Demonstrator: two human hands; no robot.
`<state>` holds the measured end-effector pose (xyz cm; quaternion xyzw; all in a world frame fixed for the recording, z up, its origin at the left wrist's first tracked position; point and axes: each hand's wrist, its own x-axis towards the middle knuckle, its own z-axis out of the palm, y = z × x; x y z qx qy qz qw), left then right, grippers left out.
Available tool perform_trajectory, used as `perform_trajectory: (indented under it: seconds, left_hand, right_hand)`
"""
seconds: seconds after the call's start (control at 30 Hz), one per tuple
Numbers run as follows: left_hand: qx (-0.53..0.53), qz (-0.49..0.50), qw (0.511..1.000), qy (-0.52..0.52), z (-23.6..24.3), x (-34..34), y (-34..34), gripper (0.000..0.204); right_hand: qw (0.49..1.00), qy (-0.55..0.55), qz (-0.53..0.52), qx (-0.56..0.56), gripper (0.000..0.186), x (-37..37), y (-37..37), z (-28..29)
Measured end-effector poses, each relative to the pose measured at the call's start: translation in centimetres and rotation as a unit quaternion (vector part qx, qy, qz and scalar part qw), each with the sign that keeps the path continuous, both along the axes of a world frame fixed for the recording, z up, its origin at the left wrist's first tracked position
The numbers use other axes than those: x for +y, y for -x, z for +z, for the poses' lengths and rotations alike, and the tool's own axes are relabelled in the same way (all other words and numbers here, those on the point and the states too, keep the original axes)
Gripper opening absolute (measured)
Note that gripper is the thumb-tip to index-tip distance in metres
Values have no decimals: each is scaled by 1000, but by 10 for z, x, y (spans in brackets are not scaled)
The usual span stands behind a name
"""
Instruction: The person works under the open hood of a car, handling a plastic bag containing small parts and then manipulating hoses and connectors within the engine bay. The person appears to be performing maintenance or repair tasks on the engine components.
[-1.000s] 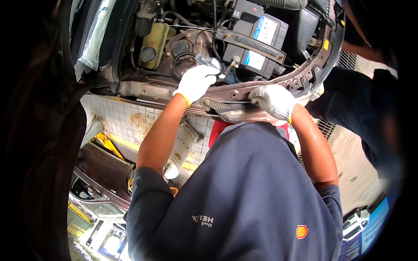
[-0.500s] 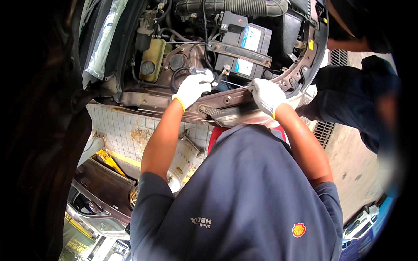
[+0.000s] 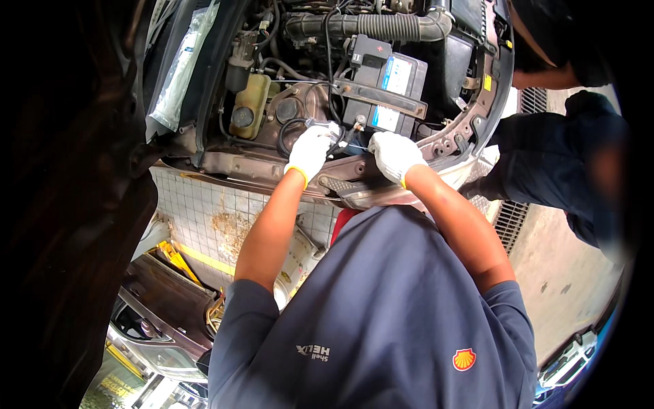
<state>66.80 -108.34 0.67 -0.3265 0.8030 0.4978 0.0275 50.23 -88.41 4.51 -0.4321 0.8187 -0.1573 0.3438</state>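
My left hand [image 3: 311, 151], in a white glove, is closed at a looped black cable [image 3: 282, 135] beside the car battery [image 3: 402, 71]. A small, clear-looking piece shows at its fingertips, too blurred to name. Across a short gap, my right hand [image 3: 395, 156], also gloved, is closed with its fingertips pinched on a thin pale strip [image 3: 357, 146]. That strip runs toward the left hand; its far end is hard to make out. Both hands are over the front edge of the engine bay, just in front of the battery clamp bar [image 3: 381, 97].
A yellowed fluid reservoir [image 3: 251, 109] stands left of the hands. Behind the battery runs a ribbed air hose [image 3: 381, 27]. Another person's dark-clothed leg [image 3: 552, 157] is close on the right, near a floor grate [image 3: 511, 221]. A second car [image 3: 163, 307] is at lower left.
The view has shifted, so the engine bay sits slightly lower and further right. My right hand has come closer to my left, and less of the pale strip shows between them.
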Motion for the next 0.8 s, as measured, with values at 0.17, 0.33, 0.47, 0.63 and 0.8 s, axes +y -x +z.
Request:
perform_trajectory:
  seconds: [0.17, 0.33, 0.47, 0.63, 0.8]
  left_hand:
    - [-31, 122, 977, -172, -13, -1, -2, 25]
    - [-46, 74, 992, 86, -32, -1, -11, 26]
    - [-13, -4, 1000, 28, -32, -11, -12, 26]
    - [-48, -14, 999, -10, -14, -7, -1, 29]
    - [-67, -106, 987, 103, -14, -9, -2, 27]
  right_hand:
    - [1000, -14, 6, -9, 27, 4, 7, 1]
    - [1000, -12, -2, -13, 27, 4, 7, 1]
    - [1000, -16, 1, -13, 27, 0, 6, 3]
    - [1000, -21, 11, -8, 27, -10, 3, 7]
    - [1000, 0, 29, 6, 27, -19, -5, -2]
